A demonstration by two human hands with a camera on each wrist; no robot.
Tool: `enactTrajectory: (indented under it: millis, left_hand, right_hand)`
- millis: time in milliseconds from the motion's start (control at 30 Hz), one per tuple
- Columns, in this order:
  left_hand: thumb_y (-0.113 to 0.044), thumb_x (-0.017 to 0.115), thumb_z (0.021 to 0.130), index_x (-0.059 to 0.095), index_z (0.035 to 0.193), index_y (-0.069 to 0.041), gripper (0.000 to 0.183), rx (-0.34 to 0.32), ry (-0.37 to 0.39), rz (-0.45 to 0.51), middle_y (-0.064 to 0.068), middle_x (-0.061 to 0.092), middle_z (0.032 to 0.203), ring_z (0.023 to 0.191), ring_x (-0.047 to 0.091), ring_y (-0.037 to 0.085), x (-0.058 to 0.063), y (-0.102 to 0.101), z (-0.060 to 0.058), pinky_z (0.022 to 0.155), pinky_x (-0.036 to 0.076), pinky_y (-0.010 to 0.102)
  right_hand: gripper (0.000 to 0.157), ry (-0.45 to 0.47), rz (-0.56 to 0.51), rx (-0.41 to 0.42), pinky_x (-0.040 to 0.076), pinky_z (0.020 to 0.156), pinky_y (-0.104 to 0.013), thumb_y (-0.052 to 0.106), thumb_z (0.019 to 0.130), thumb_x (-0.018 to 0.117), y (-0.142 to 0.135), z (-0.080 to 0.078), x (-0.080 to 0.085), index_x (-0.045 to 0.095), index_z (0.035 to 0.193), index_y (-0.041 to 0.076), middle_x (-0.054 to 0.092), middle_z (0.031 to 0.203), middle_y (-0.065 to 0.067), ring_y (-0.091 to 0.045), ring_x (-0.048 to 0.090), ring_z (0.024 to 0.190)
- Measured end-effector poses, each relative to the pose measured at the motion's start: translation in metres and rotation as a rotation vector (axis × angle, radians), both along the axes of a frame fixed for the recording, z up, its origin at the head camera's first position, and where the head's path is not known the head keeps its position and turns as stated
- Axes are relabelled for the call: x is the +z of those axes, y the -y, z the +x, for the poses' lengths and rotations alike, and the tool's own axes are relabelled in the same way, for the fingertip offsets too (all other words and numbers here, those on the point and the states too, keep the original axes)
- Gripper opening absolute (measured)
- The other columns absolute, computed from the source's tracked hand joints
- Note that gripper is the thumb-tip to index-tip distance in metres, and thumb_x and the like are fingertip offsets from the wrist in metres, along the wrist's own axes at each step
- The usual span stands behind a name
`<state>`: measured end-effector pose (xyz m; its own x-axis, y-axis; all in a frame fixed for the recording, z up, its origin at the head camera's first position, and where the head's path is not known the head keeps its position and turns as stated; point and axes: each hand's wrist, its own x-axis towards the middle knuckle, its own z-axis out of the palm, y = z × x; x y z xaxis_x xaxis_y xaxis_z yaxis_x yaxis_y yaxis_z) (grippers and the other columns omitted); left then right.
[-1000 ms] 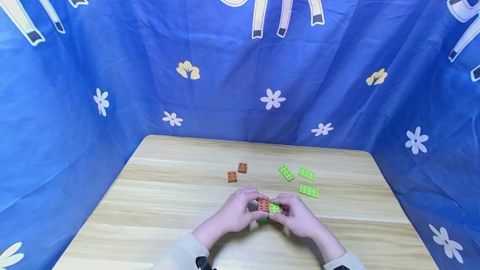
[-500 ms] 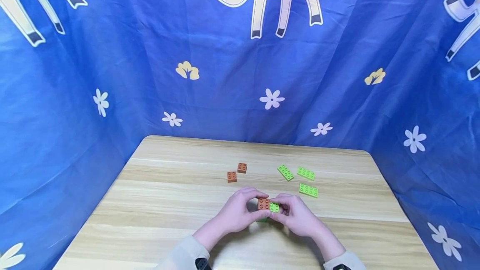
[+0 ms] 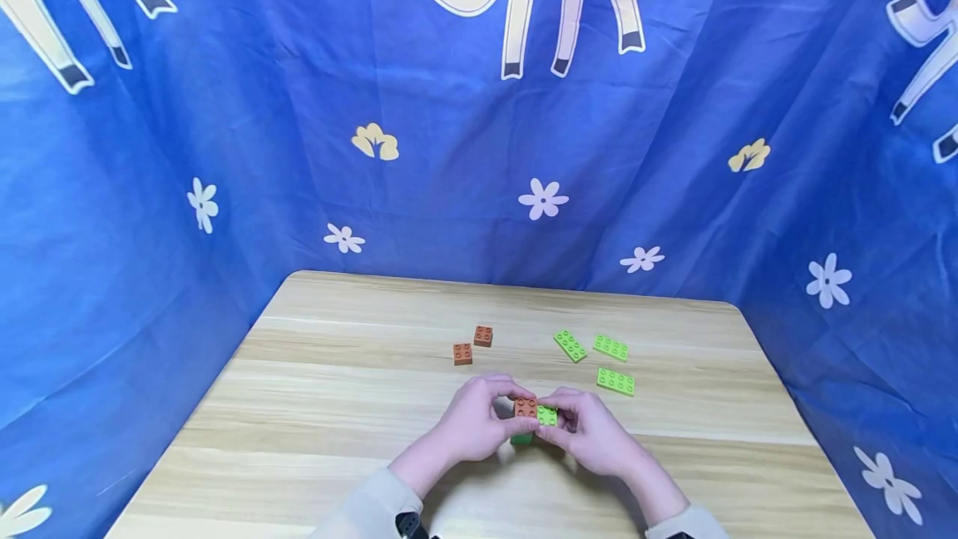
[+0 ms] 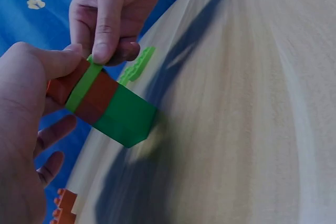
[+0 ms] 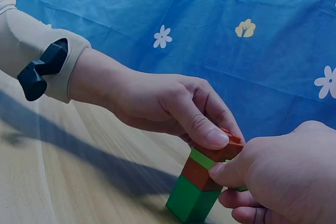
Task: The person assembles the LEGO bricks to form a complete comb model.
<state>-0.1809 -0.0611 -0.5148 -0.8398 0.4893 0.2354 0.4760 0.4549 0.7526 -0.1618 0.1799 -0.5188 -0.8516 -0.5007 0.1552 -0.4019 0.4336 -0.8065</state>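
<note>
A small toy-brick stack stands on the wooden table between both hands. Its base is a dark green block [image 4: 126,116], followed upward by an orange-brown brick [image 4: 96,99], a light green plate [image 4: 84,87] and another orange-brown brick [image 3: 526,408]. My left hand [image 3: 475,421] pinches the top orange-brown brick between thumb and fingers. From the other side, my right hand [image 3: 591,431] pinches the light green plate where it juts out to the right. In the right wrist view, part of the plate is hidden behind the right thumb.
Two loose orange-brown bricks [image 3: 462,353] lie beyond the left hand. Three light green plates [image 3: 616,381] lie farther back on the right of the table [image 3: 337,373]. A blue patterned curtain [image 3: 449,215] surrounds the table's back and sides.
Both hands keep the same hold on the stack, with barely any movement. The loose bricks and plates stay where they were.
</note>
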Motion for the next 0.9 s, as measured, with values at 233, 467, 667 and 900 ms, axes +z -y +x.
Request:
enactTrajectory:
  millis: [233, 467, 667, 900]
  left_hand:
    - [-0.046, 0.085, 0.089, 0.079, 0.117, -0.027, 0.035, -0.005, 0.027, 0.058, -0.022, 0.069, 0.105, 0.105, 0.065, 0.006, -0.01, -0.001, 0.0, 0.099, 0.052, 0.043]
    - [-0.039, 0.087, 0.089, 0.08, 0.116, -0.024, 0.032, -0.024, 0.023, 0.101, -0.022, 0.07, 0.103, 0.104, 0.067, 0.005, -0.014, -0.003, -0.002, 0.096, 0.054, 0.046]
    - [-0.041, 0.086, 0.089, 0.079, 0.117, -0.025, 0.032, -0.02, 0.037, 0.099, -0.023, 0.07, 0.104, 0.106, 0.066, 0.005, -0.014, -0.004, -0.001, 0.098, 0.053, 0.046]
    - [-0.045, 0.084, 0.09, 0.079, 0.118, -0.022, 0.036, -0.014, 0.037, 0.081, -0.023, 0.07, 0.106, 0.108, 0.066, 0.007, -0.013, -0.002, -0.001, 0.101, 0.051, 0.044]
  right_hand:
    - [0.039, 0.009, -0.041, 0.0, 0.049, 0.061, -0.023, 0.018, 0.096, 0.081, 0.001, 0.002, 0.001, 0.073, 0.132, 0.005, 0.067, 0.096, 0.005, -0.008, 0.056, 0.074]
    - [0.04, 0.015, -0.034, 0.001, 0.049, 0.061, -0.024, 0.018, 0.095, 0.081, 0.0, 0.002, 0.002, 0.072, 0.132, 0.006, 0.068, 0.1, 0.004, -0.01, 0.057, 0.074]
    - [0.041, 0.008, -0.021, 0.018, 0.054, 0.064, -0.025, 0.02, 0.095, 0.081, -0.005, 0.001, 0.001, 0.072, 0.132, 0.006, 0.07, 0.101, 0.003, -0.009, 0.061, 0.075]
    - [0.044, 0.039, -0.056, 0.03, 0.059, 0.072, -0.028, 0.017, 0.095, 0.082, -0.013, 0.0, 0.003, 0.069, 0.133, 0.002, 0.069, 0.103, 0.0, -0.012, 0.067, 0.08]
